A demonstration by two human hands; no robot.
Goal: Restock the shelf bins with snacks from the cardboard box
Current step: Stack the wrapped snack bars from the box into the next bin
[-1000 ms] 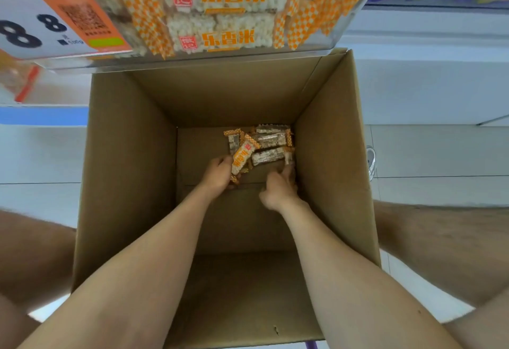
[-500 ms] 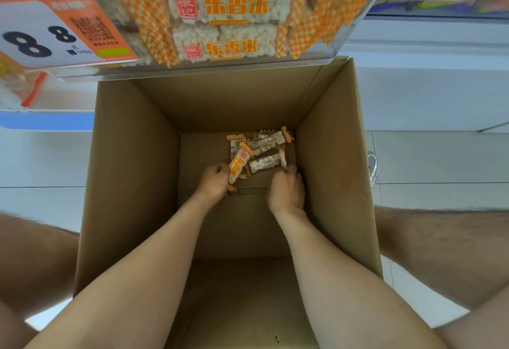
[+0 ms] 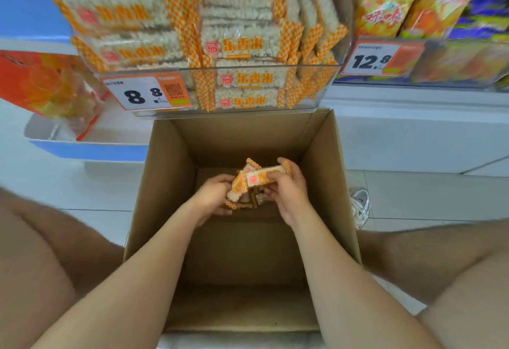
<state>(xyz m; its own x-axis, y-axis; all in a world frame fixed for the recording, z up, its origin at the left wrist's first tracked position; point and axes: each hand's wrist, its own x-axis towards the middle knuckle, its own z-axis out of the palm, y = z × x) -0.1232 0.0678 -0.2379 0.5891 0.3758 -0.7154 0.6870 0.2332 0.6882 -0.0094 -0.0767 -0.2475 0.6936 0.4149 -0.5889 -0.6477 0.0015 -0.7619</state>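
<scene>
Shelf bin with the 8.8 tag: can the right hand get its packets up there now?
Probably yes. The right hand grips snack packets inside the open-topped cardboard box, and the shelf bin stands just past the box's far wall, nothing between. It is heaped above its clear front, though.

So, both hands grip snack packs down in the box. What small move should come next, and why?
Probably lift both hands straight up out of the box. The left hand and right hand already grip packs together, and the bin holding the same packs sits just above the box's far wall.
</scene>
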